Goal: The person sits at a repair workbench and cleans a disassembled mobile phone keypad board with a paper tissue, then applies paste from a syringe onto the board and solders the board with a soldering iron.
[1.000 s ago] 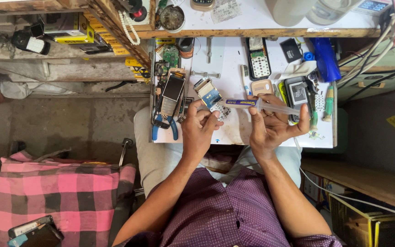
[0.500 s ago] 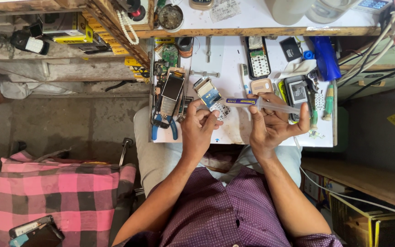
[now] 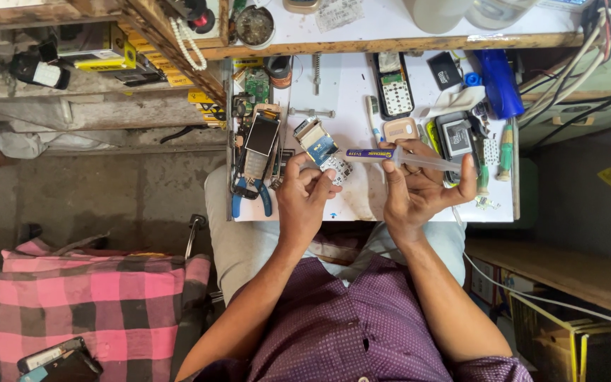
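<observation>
Head view, looking down on a small white bench (image 3: 351, 92) set across the person's lap.

Left hand (image 3: 304, 201): fingers are curling closed around a small phone circuit board (image 3: 323, 150), thumb and fingertips pinching its lower end. The board is sitting just above the bench near the middle of its near edge, tilted, blue part toward the far side.

Right hand (image 3: 419, 191): fingers are closing around a clear syringe (image 3: 401, 158) with a blue label, thumb lying along the barrel and the little finger spreading out to the right. The syringe is lying roughly level, with its tip pointing left and nearly meeting the board; contact cannot be told.

Around the hands:
- A dismantled phone (image 3: 259, 141) is lying near the bench's left edge, with blue-handled pliers (image 3: 249, 194) just below it at the near left corner.
- A black keypad phone (image 3: 394, 85) is lying toward the far edge, right of centre.
- A beige phone part (image 3: 399, 130) is sitting just beyond the right hand's fingertips.
- A dark phone body (image 3: 455, 138) is lying by the right edge, next to a green-handled screwdriver (image 3: 506, 145).
- A blue bottle-like thing (image 3: 498, 83) is resting at the far right corner.

Off the bench, a pink and black checked cloth (image 3: 100, 304) is lying on the person's left.
</observation>
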